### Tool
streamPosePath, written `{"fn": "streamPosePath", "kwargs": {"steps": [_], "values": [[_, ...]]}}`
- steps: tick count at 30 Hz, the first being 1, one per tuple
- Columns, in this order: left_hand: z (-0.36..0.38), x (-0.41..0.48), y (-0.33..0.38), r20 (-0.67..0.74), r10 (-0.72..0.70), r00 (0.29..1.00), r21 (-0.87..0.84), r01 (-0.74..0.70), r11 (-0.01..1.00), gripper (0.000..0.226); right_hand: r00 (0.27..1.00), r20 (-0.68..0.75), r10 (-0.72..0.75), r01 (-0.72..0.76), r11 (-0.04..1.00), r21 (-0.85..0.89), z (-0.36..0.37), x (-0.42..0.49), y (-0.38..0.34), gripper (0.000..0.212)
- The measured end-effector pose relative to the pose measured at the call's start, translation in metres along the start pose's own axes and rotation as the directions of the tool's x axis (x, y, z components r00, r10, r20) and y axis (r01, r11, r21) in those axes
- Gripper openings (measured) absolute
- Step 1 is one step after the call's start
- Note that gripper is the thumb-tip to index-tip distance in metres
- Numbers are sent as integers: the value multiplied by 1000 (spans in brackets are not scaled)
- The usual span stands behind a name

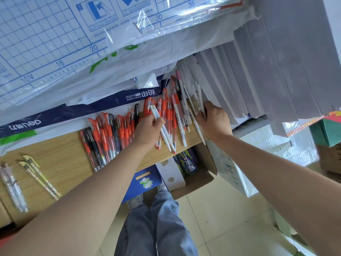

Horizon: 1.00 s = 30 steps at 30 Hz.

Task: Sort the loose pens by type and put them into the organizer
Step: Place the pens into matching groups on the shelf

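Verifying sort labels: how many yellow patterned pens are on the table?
2. One yellow patterned pen and a second lie side by side at the left of the wooden table. None looks hidden.

A heap of capped pens [110, 133] lies across the middle of the counter [60, 156], reaching its front edge. At the right end, slim pens [181, 126] lie against upright paper stacks [258, 71]. A few other pens [39, 175] lie near the left end. Wrapped packs [55, 43] lie behind. A cardboard box [199, 180] sits on the floor below the front edge.
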<state>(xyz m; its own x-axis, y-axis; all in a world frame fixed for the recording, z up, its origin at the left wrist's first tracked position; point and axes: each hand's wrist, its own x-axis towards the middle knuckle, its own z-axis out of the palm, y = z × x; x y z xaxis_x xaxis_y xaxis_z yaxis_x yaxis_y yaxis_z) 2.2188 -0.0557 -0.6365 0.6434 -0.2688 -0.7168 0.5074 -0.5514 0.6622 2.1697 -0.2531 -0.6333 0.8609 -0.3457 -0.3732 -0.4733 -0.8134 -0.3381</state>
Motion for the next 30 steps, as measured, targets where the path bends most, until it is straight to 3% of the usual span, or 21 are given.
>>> {"fn": "streamPosePath", "kwargs": {"steps": [4,13,16,20,25,30], "values": [[3,-4,1,13,-29,1000,-4,29,1000,33,989,143,38,-23,994,-103,8,-14,5,21],[0,-7,-14,23,-16,1000,-15,17,1000,32,983,134,128,-116,989,-94,20,-10,0,31],[-3,-12,-15,5,-25,1000,-19,25,1000,31,992,121,43,-51,997,65,13,-14,-3,25],[-6,-24,-8,1,-18,1000,-103,18,995,30,954,277,-118,42,963,267,0,-33,-25,27],[-21,-44,-8,-29,13,999,-137,-17,990,28,825,522,-219,32,939,343,-7,-50,-73,27],[-54,-72,-27,-110,24,994,-273,-54,961,20,785,527,-325,124,916,380,-3,-62,-117,9]]}}
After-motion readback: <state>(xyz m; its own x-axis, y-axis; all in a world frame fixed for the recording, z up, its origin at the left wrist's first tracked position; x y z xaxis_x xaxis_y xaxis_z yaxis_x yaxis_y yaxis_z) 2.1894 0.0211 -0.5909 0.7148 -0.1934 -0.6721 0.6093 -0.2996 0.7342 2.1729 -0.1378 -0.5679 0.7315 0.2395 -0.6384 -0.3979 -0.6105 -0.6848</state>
